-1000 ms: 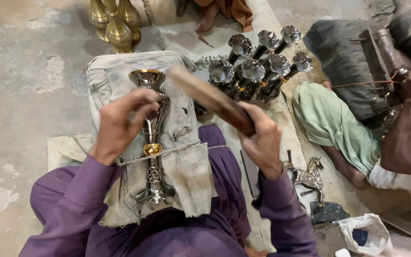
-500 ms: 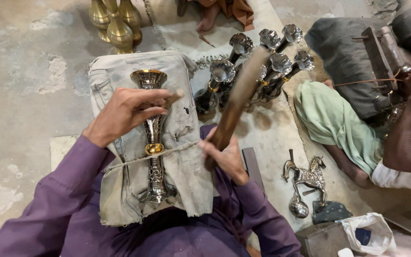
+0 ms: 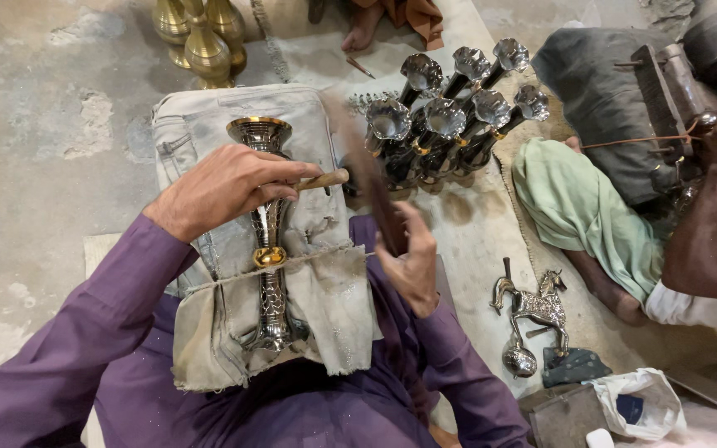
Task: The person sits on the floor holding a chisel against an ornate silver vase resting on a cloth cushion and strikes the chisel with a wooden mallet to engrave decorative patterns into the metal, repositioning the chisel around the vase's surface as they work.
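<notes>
Rigid, slippery metal vase (image 3: 269, 241) is pinned on cloth (image 3: 325, 290) by left hand (image 3: 226, 187), fingers closed round a punch (image 3: 323, 179); right hand (image 3: 411, 261) is clenched on a blurred mallet (image 3: 367, 178); the waist is judged the best hold.

head view, steeply downward (close), over lap

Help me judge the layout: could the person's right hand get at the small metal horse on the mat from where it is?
Probably yes. The right hand holds a blurred wooden mallet, but the metal horse stands just to its right on the mat, with nothing between them.
</notes>
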`<state>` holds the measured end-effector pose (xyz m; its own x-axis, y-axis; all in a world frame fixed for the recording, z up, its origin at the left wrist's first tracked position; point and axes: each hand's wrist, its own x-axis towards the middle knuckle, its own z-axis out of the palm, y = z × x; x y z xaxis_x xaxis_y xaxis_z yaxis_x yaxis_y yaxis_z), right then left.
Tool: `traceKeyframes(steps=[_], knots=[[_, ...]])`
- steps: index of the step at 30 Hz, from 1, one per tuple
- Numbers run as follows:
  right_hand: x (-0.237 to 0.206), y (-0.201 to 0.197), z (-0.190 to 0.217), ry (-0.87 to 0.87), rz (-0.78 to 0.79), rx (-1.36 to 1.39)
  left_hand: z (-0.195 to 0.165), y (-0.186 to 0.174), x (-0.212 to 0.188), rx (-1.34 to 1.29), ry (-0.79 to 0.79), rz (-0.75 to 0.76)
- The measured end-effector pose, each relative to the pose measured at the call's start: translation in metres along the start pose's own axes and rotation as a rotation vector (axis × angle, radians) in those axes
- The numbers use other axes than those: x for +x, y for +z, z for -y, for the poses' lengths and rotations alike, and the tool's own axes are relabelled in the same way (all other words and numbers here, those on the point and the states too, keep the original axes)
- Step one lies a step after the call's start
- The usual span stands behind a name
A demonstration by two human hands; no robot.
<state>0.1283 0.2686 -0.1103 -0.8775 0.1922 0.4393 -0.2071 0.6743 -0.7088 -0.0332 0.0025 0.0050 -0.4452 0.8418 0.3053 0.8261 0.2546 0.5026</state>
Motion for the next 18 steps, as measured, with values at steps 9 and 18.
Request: traceKeyframes(steps=[9, 18], knots=[[0.002, -0.02, 0.014, 0.068, -0.112, 0.009, -0.002, 0.007, -0.002, 0.03, -0.037, -0.006], [0.012, -0.022, 0.016, -0.108, -0.046, 0.375, -0.008, 0.015, -0.015, 0.067, -0.056, -0.17]])
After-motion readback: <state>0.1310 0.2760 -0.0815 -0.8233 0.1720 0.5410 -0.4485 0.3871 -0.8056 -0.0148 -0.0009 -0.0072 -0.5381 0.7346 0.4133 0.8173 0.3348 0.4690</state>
